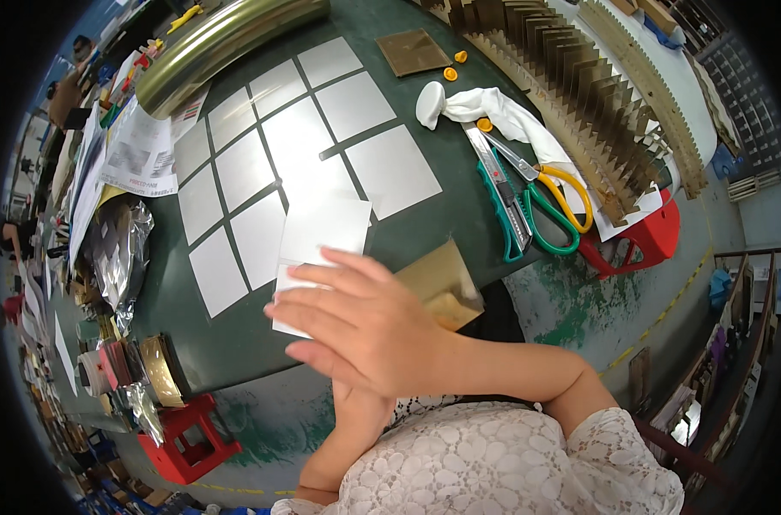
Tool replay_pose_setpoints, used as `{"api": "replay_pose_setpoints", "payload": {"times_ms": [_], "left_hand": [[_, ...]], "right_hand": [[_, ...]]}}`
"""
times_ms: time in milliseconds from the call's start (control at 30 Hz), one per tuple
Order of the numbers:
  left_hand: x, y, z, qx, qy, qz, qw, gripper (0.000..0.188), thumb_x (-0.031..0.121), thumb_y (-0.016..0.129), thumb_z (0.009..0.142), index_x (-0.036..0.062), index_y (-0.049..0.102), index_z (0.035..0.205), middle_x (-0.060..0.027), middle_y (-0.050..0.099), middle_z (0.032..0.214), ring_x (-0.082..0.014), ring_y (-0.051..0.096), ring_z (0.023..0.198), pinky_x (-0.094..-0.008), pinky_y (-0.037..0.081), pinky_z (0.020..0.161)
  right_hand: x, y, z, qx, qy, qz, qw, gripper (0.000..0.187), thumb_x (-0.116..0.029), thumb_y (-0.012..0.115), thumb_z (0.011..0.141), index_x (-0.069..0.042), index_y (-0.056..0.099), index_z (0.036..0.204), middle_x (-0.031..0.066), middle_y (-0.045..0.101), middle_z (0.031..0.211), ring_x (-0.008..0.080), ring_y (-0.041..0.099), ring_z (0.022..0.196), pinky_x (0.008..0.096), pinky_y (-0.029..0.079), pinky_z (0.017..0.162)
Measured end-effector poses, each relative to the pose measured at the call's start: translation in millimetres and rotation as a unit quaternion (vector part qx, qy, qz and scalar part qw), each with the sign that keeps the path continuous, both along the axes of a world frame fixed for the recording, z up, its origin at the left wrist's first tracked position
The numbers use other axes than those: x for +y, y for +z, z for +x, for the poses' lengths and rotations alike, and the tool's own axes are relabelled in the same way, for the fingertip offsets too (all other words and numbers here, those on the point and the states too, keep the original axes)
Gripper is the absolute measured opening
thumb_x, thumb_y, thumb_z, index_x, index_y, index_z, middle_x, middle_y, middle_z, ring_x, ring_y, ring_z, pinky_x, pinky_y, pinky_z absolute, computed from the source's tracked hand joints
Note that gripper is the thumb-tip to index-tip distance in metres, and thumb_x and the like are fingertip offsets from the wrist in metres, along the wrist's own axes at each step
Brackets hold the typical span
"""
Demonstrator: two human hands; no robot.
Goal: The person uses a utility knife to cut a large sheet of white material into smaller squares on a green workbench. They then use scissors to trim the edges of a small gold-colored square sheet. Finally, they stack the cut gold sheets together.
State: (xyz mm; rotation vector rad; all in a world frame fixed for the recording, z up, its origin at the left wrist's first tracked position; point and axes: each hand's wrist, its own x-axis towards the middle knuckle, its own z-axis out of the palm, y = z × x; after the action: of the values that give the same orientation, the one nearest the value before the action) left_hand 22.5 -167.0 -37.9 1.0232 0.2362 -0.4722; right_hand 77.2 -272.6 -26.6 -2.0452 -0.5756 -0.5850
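A narrow white-silver sheet [326,227] lies in front of me, its near end under my fingers. My right hand [382,322] reaches across from the right, fingers stretched out over that sheet. Beneath it is my left hand [363,412]; its wrist shows, but its fingers are mostly hidden. A gold-brown plate [442,275] rests by the table's near edge beside my right hand. Beyond the hands, several silver square plates [395,172] are laid out in rows on the dark green table [180,300], and the narrow sheet overlaps some of them.
To the right lie a green utility knife [502,193], scissors [549,193] with yellow and green handles, and white cloth [502,116]. Slotted brown racks [562,94] stand beyond. A gold roll [227,51] is at the far left. Red stools [184,442] stand below the table.
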Motion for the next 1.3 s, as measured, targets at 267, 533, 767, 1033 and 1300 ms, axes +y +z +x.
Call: {"api": "replay_pose_setpoints", "payload": {"times_ms": [267, 533, 767, 1033, 1300], "left_hand": [[8, 2, 11, -0.087, -0.062, -0.028, 0.994, 0.041, 0.013, 0.043, 0.101, -0.0029, 0.036, 0.138, -0.0117, 0.049, 0.134, -0.0209, 0.048, 0.125, -0.0375, 0.041, 0.104], [17, 4, 20, -0.037, -0.025, -0.068, 0.997, 0.041, 0.01, 0.043, 0.1, -0.0053, 0.037, 0.137, -0.0138, 0.052, 0.132, -0.0209, 0.051, 0.123, -0.0358, 0.042, 0.103], [8, 2, 17, -0.03, -0.047, -0.01, 0.998, 0.041, 0.011, 0.043, 0.1, -0.0035, 0.038, 0.138, -0.0119, 0.052, 0.132, -0.0189, 0.054, 0.118, -0.0342, 0.045, 0.099], [25, 6, 21, -0.064, -0.028, -0.018, 0.997, 0.041, 0.009, 0.043, 0.099, -0.0062, 0.038, 0.137, -0.0129, 0.051, 0.133, -0.0192, 0.051, 0.123, -0.0331, 0.042, 0.102], [28, 4, 21, -0.074, -0.032, -0.036, 0.996, 0.042, 0.01, 0.044, 0.099, -0.0065, 0.038, 0.137, -0.0144, 0.052, 0.132, -0.0208, 0.052, 0.122, -0.0344, 0.042, 0.102]], "right_hand": [[-54, -11, 26, 0.026, -0.153, -0.158, 0.975, 0.025, -0.022, 0.056, 0.093, -0.007, 0.066, 0.111, 0.0067, 0.067, 0.108, 0.0257, 0.058, 0.11, 0.0453, 0.036, 0.102], [-101, -9, 24, 0.03, -0.279, -0.222, 0.934, 0.036, -0.011, 0.055, 0.092, -0.003, 0.054, 0.127, 0.0115, 0.057, 0.128, 0.0306, 0.049, 0.124, 0.0436, 0.037, 0.101], [-24, 11, -23, 0.011, -0.072, -0.17, 0.983, 0.04, -0.011, 0.054, 0.086, -0.005, 0.059, 0.125, 0.0123, 0.054, 0.133, 0.0307, 0.049, 0.126, 0.0434, 0.036, 0.107], [-76, -11, -2, 0.019, -0.21, -0.183, 0.96, 0.051, -0.007, 0.063, 0.084, -0.003, 0.048, 0.133, 0.0117, 0.053, 0.132, 0.0312, 0.046, 0.128, 0.0424, 0.037, 0.103], [-79, 12, -28, 0.336, 0.02, 0.342, 0.878, 0.046, 0.0, 0.064, 0.088, -0.003, 0.047, 0.131, 0.0035, 0.059, 0.101, 0.0093, 0.056, 0.091, 0.023, 0.044, 0.084]]}}
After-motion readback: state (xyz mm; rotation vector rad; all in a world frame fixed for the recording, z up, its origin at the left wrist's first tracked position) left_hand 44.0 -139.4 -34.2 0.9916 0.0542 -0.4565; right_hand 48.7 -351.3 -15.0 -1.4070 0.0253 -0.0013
